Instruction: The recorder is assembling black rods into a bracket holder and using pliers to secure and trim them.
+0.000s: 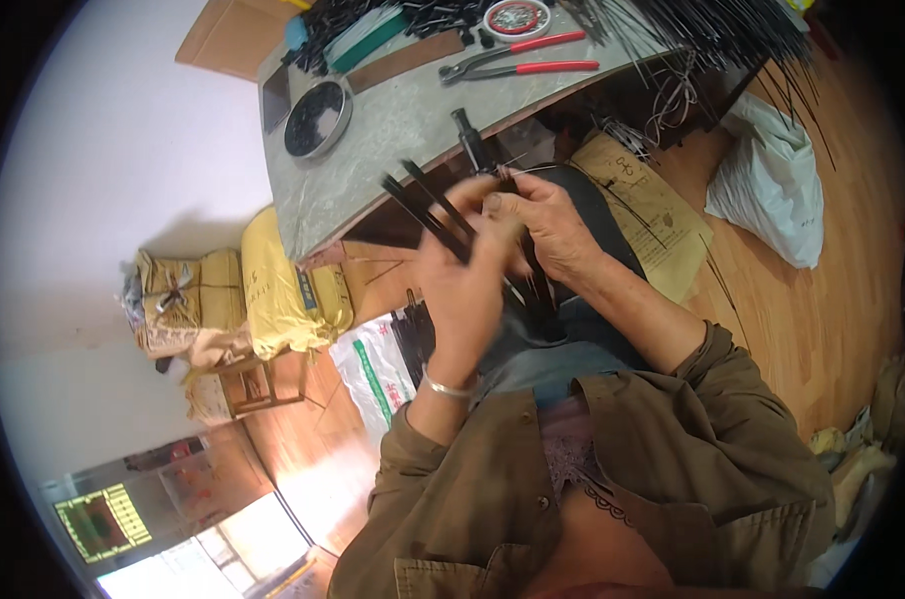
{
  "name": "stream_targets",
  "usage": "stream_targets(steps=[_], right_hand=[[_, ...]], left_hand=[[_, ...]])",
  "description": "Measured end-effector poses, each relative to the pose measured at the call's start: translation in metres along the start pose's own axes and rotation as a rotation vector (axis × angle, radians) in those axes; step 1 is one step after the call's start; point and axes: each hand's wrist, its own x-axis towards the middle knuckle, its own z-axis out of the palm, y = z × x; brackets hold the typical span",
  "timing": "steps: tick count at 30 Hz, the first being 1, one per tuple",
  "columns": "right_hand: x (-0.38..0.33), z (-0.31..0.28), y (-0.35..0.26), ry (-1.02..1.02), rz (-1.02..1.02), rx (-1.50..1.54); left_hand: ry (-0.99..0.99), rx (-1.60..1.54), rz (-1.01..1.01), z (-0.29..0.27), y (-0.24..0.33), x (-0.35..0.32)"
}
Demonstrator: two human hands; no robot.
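My left hand point(467, 275), a bracelet at its wrist, is closed around slim black rods point(410, 207) that stick out past its fingers toward the upper left. Motion smears this hand. My right hand point(562, 230) meets it fingertip to fingertip, thumb and forefinger pinched together. Thin wire-like ends show by the fingertips, but what the pinch holds is too small to make out. Just beyond the fingers a black cylindrical piece point(469, 138) with a narrower tip points up toward the table edge. More dark rods point(534, 295) lie below the hands, over my lap.
On the grey table point(393, 125) ahead are red-handled pincers point(517, 60), a round dish point(318, 120) of dark bits, a small bowl point(517, 18) and a brown strip point(406, 60). Black wires point(712, 35) overhang its right end. Sacks point(772, 180) and paper point(642, 205) lie beneath.
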Motion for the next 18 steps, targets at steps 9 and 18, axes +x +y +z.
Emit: stream_targets(steps=[9, 18], right_hand=[[0.007, 0.021, 0.017, 0.101, -0.39, -0.424], [-0.006, 0.017, -0.002, 0.159, -0.351, -0.851]], left_hand=[[0.096, 0.031, 0.006, -0.033, -0.029, 0.045], [0.122, 0.002, -0.024, -0.039, -0.033, 0.038]])
